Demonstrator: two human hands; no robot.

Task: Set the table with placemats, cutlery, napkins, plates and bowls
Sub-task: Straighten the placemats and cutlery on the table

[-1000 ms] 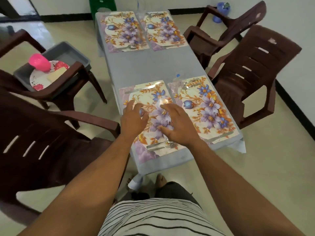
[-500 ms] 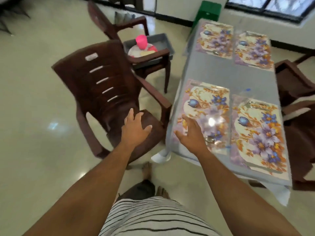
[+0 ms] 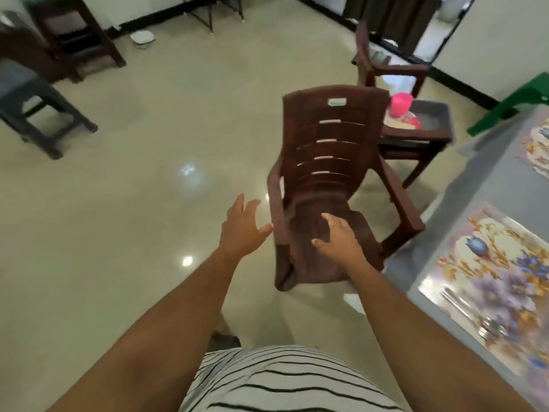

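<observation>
Facing the brown chair (image 3: 326,179) at frame centre, both hands hold nothing: left hand (image 3: 242,230) and right hand (image 3: 338,242) have fingers apart. The grey tray (image 3: 436,120) with plates and pink cup (image 3: 401,104) sits upper right, likely next; placemats (image 3: 490,263) lie right.

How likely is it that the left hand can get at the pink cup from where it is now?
Probably not yet: the left hand hangs open short of the brown chair, whose tall back stands between it and the pink cup.

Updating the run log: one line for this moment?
left hand open, empty | right hand open, empty | over brown chair | placemat on table
</observation>
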